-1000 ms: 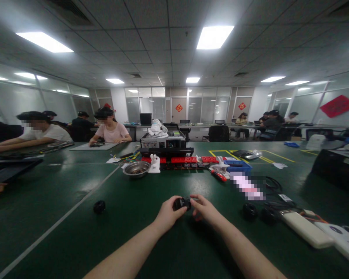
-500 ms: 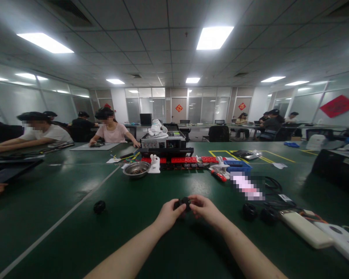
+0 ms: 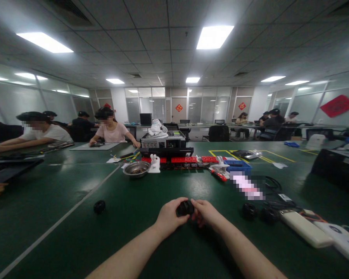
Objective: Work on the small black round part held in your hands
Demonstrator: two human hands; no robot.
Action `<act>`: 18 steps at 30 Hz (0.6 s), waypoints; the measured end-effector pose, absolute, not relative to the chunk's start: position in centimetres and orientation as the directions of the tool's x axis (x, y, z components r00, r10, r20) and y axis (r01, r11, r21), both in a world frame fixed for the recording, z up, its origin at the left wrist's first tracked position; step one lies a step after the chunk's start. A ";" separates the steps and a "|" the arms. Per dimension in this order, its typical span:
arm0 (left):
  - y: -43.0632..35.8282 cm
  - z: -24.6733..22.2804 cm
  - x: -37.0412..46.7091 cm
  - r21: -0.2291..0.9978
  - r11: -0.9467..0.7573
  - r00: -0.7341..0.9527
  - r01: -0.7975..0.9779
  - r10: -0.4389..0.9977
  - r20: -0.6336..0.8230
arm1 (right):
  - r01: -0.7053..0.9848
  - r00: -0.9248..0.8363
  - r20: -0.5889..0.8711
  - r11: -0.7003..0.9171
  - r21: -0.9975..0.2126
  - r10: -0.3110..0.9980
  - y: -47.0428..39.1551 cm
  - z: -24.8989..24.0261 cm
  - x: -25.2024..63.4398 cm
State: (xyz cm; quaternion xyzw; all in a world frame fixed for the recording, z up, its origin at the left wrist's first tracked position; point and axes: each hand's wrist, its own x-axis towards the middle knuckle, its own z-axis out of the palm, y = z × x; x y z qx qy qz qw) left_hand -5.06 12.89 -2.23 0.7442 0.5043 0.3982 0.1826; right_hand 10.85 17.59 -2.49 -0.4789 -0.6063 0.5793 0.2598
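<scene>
Close in front of me, above the green table (image 3: 151,240), a small black rounded part (image 3: 185,208) is held between my hands. My left hand (image 3: 169,215) grips it from the left, thumb below and fingers over the top. From the right, the closed fingers of my right hand (image 3: 206,214) pinch its edge. Similar in colour and size, a black round piece (image 3: 99,207) lies to the left. Two more black round pieces, one nearer (image 3: 249,210) and one farther right (image 3: 269,215), rest on the table. Their exact kind I cannot make out.
A metal bowl (image 3: 136,169) with small bits stands ahead, beside a white stand (image 3: 154,164). Behind are red strips (image 3: 182,159) and a grey metal case (image 3: 163,142). Rightward sit a blue tray (image 3: 237,166), cables and a cream power bank (image 3: 306,228). Co-workers sit around.
The black part has been turned in my hands, and more of its side shows. My left fingers have shifted around it; my right hand has moved slightly lower.
</scene>
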 end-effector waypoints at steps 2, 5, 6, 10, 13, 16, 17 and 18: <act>12.9 -2.3 -5.1 0.689 -0.403 0.156 0.602 0.906 0.394 | 0.245 -0.419 -0.175 -0.074 -0.967 0.891 17.6 -2.3 10.9; 13.4 -2.6 -5.1 0.796 -0.323 0.080 0.512 0.940 0.331 | 0.171 -0.455 -0.077 0.002 -0.985 0.887 17.6 -2.0 11.1; 13.6 -2.8 -5.1 0.848 -0.289 0.057 0.445 0.954 0.295 | 0.144 -0.472 -0.042 0.031 -0.989 0.881 17.7 -2.0 11.2; 14.4 -3.4 -4.7 0.994 -0.059 0.053 0.087 0.997 0.054 | 0.105 -0.529 0.119 0.204 -0.973 0.840 17.3 -1.8 11.3; 14.6 -3.5 -4.7 1.000 0.003 0.040 -0.025 0.999 -0.001 | 0.228 -0.524 0.185 0.347 -0.910 0.831 16.8 -1.2 11.5; 14.3 -3.2 -4.9 0.992 -0.074 0.010 0.101 0.997 0.073 | 0.401 -0.396 0.253 0.414 -0.817 0.883 17.5 0.6 12.7; 14.2 -3.0 -5.0 0.981 -0.095 0.011 0.172 0.995 0.095 | 0.441 -0.330 0.291 0.419 -0.794 0.898 18.4 1.4 13.6; 14.0 -2.8 -5.1 0.965 -0.108 0.020 0.238 0.994 0.106 | 0.475 -0.256 0.327 0.413 -0.777 0.910 19.6 2.3 14.7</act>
